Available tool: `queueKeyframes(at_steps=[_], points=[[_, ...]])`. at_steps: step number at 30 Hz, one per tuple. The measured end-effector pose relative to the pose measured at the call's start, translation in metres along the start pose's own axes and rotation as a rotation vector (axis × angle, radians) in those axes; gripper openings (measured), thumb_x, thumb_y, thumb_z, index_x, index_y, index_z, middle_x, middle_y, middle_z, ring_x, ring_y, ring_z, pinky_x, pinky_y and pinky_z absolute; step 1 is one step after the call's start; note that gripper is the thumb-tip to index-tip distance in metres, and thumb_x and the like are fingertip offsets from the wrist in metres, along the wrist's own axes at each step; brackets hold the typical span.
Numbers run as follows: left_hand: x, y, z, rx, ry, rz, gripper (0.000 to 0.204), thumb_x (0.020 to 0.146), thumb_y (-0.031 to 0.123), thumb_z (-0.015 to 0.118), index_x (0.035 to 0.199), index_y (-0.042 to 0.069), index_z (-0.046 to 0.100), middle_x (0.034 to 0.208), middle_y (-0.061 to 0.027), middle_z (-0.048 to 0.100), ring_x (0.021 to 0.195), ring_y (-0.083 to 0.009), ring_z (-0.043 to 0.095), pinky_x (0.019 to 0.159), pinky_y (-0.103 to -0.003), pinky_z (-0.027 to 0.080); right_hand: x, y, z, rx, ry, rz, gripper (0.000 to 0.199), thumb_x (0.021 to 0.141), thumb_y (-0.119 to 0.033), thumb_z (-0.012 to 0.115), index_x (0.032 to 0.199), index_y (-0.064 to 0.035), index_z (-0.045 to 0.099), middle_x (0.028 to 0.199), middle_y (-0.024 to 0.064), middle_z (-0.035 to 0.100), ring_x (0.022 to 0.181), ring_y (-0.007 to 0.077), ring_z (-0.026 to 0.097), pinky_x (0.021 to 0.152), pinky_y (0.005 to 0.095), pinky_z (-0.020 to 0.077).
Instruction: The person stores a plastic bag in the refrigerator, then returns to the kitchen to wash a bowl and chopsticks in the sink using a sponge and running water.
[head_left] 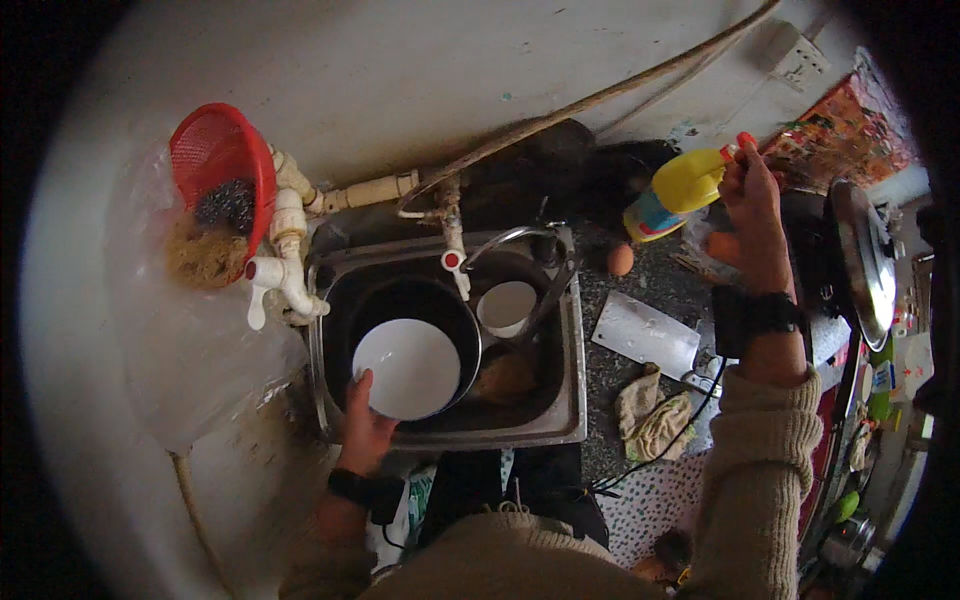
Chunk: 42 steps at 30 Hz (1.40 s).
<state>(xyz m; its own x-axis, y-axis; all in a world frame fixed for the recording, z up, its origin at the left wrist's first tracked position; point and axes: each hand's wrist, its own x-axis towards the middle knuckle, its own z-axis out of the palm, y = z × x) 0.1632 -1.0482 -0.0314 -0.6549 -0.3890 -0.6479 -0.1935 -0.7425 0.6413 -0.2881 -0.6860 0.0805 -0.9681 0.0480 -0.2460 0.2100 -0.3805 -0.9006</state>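
Left hand (366,425) grips the white plate (408,368) by its lower-left rim, over the black pan (425,300) in the sink (560,420), centre frame. Right hand (752,215), upper right, fingers closed round the yellow bottle (680,190) top.

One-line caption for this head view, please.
Left hand holds a white plate over the sink; right hand grips a yellow bottle.

At upper left hangs a red mesh strainer (222,160). A white plate (408,368) lies in a black pan (452,310) at centre. At upper right, a yellow bottle (685,185) has an orange-red cap. A beige knitted sleeve (755,480) fills lower right.
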Motion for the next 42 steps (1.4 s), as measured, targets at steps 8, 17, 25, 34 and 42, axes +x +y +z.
queueKeyframes(at_steps=[8,17,25,34,42], points=[[-0.008,-0.003,0.014,0.002,0.023,-0.014,0.051,0.092,0.04,0.054,0.134,0.015,0.037,0.132,-0.0093,0.047,0.119,-0.0274,0.05,0.095,-0.045,0.044,0.002,0.011,-0.024,0.011,-0.017,0.019,0.027,0.092,-0.032,0.059,0.075,-0.0145,0.048,0.057,-0.0038,0.037,0.044,0.0078,0.032,0.037,0.0221,0.0235],[-0.004,-0.007,0.001,-0.07,0.055,-0.004,0.05,0.092,0.035,0.057,0.134,0.017,0.038,0.134,-0.0071,0.045,0.123,-0.0262,0.045,0.098,-0.047,0.042,-0.07,0.039,-0.027,0.042,-0.187,0.05,0.036,0.096,-0.045,0.048,0.071,-0.0188,0.047,0.052,-0.0081,0.035,0.039,0.0055,0.028,0.036,0.0226,0.0212],[-0.001,-0.008,0.008,-0.039,-0.123,0.001,0.053,0.094,0.04,0.054,0.139,0.018,0.038,0.136,-0.0057,0.046,0.126,-0.0242,0.043,0.104,-0.045,0.037,-0.292,0.117,0.006,-0.347,-0.468,0.702,0.04,0.098,-0.043,0.044,0.085,-0.0082,0.057,0.062,0.0014,0.05,0.049,0.0109,0.044,0.044,0.025,0.0342],[0.001,-0.021,0.003,-0.048,-0.196,-0.032,0.06,0.091,0.05,0.055,0.137,0.015,0.038,0.133,-0.0054,0.047,0.121,-0.022,0.045,0.102,-0.041,0.039,-0.329,0.265,0.111,-0.969,-0.88,-0.408,0.061,0.093,-0.042,0.05,0.134,0.0018,0.041,0.141,0.025,0.035,0.13,0.0373,0.038,0.106,0.0477,0.0326],[-0.014,0.01,0.002,0.017,-0.209,-0.092,0.069,0.091,0.06,0.043,0.141,0.012,0.035,0.136,-0.0077,0.045,0.125,-0.0231,0.044,0.105,-0.042,0.036,-0.338,0.272,0.106,-1.122,-1.474,-0.609,0.078,0.086,-0.048,0.056,0.136,0.0078,0.034,0.144,0.0246,0.032,0.136,0.0355,0.03,0.112,0.0451,0.0222]])
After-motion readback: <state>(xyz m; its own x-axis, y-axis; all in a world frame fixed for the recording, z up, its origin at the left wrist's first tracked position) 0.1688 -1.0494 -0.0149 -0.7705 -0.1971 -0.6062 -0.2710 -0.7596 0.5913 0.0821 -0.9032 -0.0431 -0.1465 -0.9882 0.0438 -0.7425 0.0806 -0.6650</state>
